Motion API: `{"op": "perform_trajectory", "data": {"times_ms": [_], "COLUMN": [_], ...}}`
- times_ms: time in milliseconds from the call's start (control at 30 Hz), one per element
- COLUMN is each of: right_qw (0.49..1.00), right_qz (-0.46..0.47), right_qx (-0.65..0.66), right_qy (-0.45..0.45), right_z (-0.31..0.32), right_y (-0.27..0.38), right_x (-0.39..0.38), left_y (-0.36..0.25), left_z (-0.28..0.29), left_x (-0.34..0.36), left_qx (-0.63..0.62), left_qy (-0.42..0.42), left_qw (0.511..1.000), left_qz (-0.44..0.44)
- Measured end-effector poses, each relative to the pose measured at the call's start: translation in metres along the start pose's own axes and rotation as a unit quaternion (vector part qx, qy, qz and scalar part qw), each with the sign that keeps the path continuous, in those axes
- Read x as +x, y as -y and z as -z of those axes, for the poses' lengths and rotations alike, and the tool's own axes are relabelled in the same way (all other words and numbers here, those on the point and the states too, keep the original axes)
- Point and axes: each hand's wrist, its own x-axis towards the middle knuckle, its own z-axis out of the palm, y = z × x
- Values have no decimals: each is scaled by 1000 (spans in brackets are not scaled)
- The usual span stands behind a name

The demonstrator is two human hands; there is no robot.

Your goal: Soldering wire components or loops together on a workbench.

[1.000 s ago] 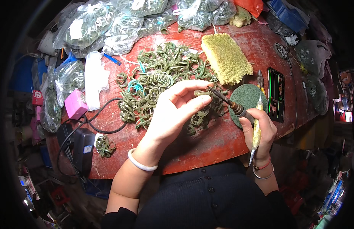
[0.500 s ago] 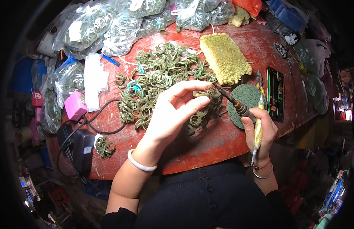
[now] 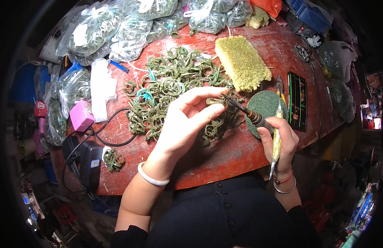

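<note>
- Biggest thing here is the scuffed red table (image 3: 237, 155); I'd use its front edge to steady the wrists if they get wobbly.
- Pile of green rings (image 3: 158, 113) sits in the middle, so that's my landmark.
- Yellow sponge block (image 3: 243, 62) is off the pile's upper right side, handy but out of the way.
- Left hand (image 3: 181, 118) is over the pile's near right part, thumb and fingertips pinching a piece. Imo a firm pinch matters most here, with skin well back from the working end.
- Right hand (image 3: 282, 142) is right of the pile, thumb and fingers closed round a tool. I'd make small moves from the fingers, not the whole arm.
- Round green pad (image 3: 266, 103) lies right of the pile, partly behind the tool.
- Dark-tipped tool (image 3: 252, 116) slants from the right hand toward the pile. Shallow angle looks sensible; can't tell if the tip touches the piece.
- Slim yellow-handled tool (image 3: 277, 146) is tucked in the same hand, right of the pile. Watch those pointy ends, fwiw.
- Small green piece (image 3: 213, 101) is up in the left fingertips, above the pile's right side.
</note>
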Motion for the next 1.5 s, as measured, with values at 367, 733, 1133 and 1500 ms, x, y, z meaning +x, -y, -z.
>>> {"op": "perform_trajectory", "data": {"times_ms": [367, 733, 1133, 1500], "right_qw": [986, 998, 1000, 999], "right_qz": [-24, -48, 18, 36], "right_qx": [-149, -5, 5, 2], "right_qy": [-74, -30, -24, -14], "right_z": [12, 13, -2, -4], "right_y": [-13, -1, 1, 2], "right_x": [26, 12, 1, 3], "left_y": [-3, -5, -3, -2], "left_z": [2, 6, 5, 5], "left_x": [1, 2, 1, 2], "left_qx": [-91, -126, -125, -96], "left_qy": [19, 25, -2, 6], "left_qw": [996, 992, 992, 995], "left_qz": [6, 14, 26, 25]}}
